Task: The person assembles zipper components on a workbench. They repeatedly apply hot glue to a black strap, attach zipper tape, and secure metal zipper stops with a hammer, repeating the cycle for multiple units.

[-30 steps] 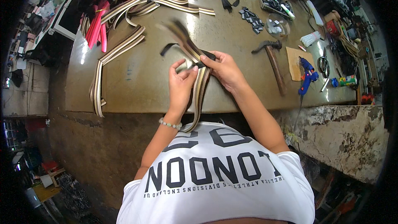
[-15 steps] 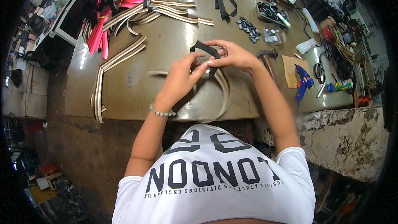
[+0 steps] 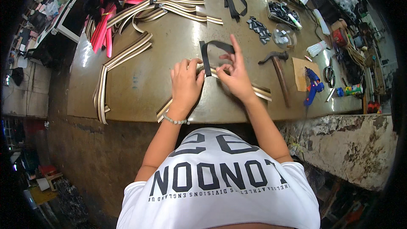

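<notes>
Cream, brown and dark striped webbing straps (image 3: 262, 92) lie bent under both my hands at the table's near middle. A black strap (image 3: 206, 59) wraps across them at the bend and arches up in a loop to the right. My left hand (image 3: 185, 81) is closed over the striped straps, left of the black band, with its thumb beside the band. My right hand (image 3: 236, 76) has its index finger raised against the black strap's far part. Its thumb and other fingers are bent in at the band, by the striped straps; the exact grip is partly hidden.
A hammer (image 3: 277, 70) lies right of my right hand, then a blue glue gun (image 3: 313, 85) on cardboard and black scissors (image 3: 329, 74). Dark buckles (image 3: 258, 29) sit farther back. More striped straps (image 3: 101, 89) lie left, pink straps (image 3: 108, 29) far left, black straps (image 3: 233, 0) behind.
My hands have come down from lifting the straps, and the striped ones now rest on the table. My left hand has spread over them; my right index finger has gone up.
</notes>
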A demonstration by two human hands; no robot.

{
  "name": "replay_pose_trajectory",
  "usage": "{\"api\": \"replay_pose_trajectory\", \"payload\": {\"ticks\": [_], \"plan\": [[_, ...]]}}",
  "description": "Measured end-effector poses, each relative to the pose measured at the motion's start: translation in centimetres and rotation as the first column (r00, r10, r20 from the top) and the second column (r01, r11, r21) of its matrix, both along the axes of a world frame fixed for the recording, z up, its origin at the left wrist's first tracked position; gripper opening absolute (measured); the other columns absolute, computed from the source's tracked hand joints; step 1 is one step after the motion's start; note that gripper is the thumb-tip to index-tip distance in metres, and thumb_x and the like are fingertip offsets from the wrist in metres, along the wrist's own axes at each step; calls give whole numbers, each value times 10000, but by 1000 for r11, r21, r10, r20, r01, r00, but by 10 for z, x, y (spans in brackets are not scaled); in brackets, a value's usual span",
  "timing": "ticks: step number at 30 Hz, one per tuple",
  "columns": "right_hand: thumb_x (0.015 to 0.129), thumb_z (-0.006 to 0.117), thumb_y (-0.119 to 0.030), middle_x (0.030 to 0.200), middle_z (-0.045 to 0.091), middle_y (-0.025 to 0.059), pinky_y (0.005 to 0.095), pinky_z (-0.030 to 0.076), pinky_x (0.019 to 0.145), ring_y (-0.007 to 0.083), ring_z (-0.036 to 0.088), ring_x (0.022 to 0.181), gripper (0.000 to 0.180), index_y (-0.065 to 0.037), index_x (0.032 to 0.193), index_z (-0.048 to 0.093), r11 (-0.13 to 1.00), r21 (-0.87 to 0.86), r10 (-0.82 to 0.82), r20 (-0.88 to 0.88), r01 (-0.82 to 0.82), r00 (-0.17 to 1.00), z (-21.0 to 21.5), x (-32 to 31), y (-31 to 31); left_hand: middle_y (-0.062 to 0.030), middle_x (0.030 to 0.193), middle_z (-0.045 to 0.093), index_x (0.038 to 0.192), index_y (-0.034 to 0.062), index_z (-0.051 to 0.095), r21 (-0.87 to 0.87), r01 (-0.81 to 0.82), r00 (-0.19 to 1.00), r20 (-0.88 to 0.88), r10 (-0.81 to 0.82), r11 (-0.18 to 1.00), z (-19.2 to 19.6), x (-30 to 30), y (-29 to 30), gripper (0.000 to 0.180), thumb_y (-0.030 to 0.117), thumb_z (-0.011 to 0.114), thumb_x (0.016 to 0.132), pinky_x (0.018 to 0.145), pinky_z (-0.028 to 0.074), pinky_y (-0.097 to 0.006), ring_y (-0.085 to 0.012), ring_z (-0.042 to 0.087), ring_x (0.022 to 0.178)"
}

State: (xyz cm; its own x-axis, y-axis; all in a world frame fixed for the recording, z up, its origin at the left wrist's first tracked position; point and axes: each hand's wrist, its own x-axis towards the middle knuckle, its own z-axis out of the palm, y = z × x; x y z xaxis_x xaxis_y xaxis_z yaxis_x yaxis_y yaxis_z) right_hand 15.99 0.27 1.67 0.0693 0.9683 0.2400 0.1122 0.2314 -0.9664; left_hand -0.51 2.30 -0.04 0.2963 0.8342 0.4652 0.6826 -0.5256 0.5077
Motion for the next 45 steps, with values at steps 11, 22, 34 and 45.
{"api": "replay_pose_trajectory", "payload": {"ticks": [11,22,34,45], "plan": [[836,627,-142,1199,502,245,485,505,882,439,611,995,541,-101,1360,499,991,-47,-46,742,121,668,-24,-5,80,-165,910,618,939,-18,682,-288,156,965,249,-83,945,-11,-1,4,98,21,660,852,737,503,-396,-333,624,799],[826,617,-92,972,612,107,418,487,855,303,604,967,202,-46,1023,623,953,278,-247,942,-117,229,4,12,10,-144,858,586,977,5,605,-332,129,951,309,-22,935,-11,2,3,134,19,653,853,691,498,-375,-280,603,742],[796,562,-41,810,596,106,357,514,522,242,654,608,589,8,1378,489,997,-52,62,972,-48,226,2,-18,-88,-160,883,544,1161,83,641,-199,97,991,109,-76,975,-9,5,-5,274,31,606,894,727,488,-412,-328,584,784],[895,560,-137,914,683,202,447,539,696,369,671,740,395,12,1259,594,794,-511,608,674,-329,419,24,0,-112,-192,917,553,1171,83,644,-246,95,992,-59,-113,965,-2,4,0,259,79,589,919,785,479,-448,-379,580,864]]}}
